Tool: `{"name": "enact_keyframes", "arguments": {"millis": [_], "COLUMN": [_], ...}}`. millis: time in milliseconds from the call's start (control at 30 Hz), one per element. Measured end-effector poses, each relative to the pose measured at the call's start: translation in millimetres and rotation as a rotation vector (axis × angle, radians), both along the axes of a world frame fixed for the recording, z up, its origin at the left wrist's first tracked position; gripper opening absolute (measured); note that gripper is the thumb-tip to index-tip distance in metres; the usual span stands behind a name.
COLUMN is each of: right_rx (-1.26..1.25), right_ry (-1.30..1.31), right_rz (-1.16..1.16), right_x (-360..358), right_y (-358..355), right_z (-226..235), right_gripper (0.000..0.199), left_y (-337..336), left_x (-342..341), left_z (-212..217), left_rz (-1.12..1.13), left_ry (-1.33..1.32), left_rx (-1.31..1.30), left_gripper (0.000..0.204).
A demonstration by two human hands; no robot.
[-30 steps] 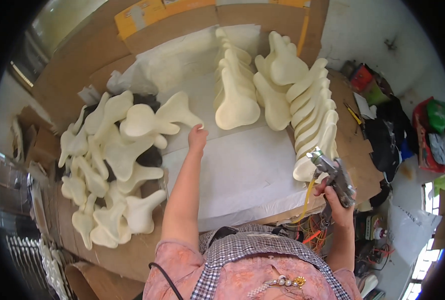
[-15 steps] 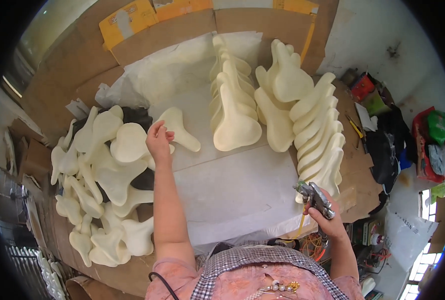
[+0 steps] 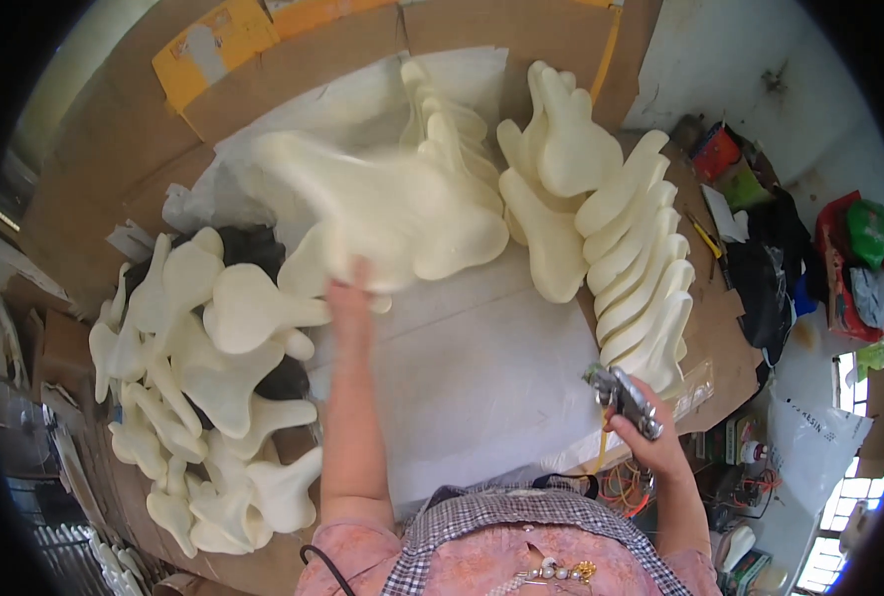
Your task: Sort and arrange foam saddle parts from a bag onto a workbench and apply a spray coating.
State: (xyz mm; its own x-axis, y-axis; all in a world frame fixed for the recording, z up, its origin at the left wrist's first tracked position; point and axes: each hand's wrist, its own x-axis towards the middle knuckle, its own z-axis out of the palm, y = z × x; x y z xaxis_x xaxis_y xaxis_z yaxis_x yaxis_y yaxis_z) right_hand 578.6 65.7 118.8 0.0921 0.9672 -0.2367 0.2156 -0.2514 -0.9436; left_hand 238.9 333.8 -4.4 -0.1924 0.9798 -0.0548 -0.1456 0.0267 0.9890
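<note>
My left hand [image 3: 350, 286], blurred, is closed at the lower edge of a cream foam piece [image 3: 367, 204] with a rounded lobe and a narrow arm. Motion smears this piece; it overlaps a standing row of similar pieces [image 3: 462, 243]. Another cream piece [image 3: 305, 263] lies on the white sheet just behind my left wrist. At the right front my right hand [image 3: 650, 437] is wrapped around a metal spray gun [image 3: 629, 399], its nozzle pointing left. A yellow hose [image 3: 602, 447] hangs below the gun.
A loose heap of cream pieces [image 3: 228, 377] covers the left side. On the right, more pieces [image 3: 626, 288] lean in an overlapping row. White sheeting [image 3: 462, 387] covers the table, with cardboard walls [image 3: 342, 60] behind. Tools, bags and a red box [image 3: 844, 328] crowd the far right.
My left hand has moved forward and slightly right; a blurred foam piece now shows at it, where it looked empty before. My right hand keeps the spray gun nearly still. The view has shifted slightly.
</note>
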Motion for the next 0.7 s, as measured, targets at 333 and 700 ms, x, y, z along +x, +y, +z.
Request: {"name": "enact_keyframes", "arguments": {"millis": [333, 700], "right_rx": [0.326, 0.279], "right_ry": [0.180, 0.144], "right_rz": [-0.021, -0.196], "right_x": [-24.6, -12.3], "right_y": [16.6, 32.0], "right_z": [28.0, 32.7], "right_gripper": [0.056, 0.061], "left_y": [58.1, 56.7], "left_x": [34.6, -40.5], "left_z": [-97.4, 63.0], "left_rz": [-0.052, 0.201], "left_ry": [0.514, -0.710], "left_rx": [0.131, 0.329], "left_gripper": [0.052, 0.048]}}
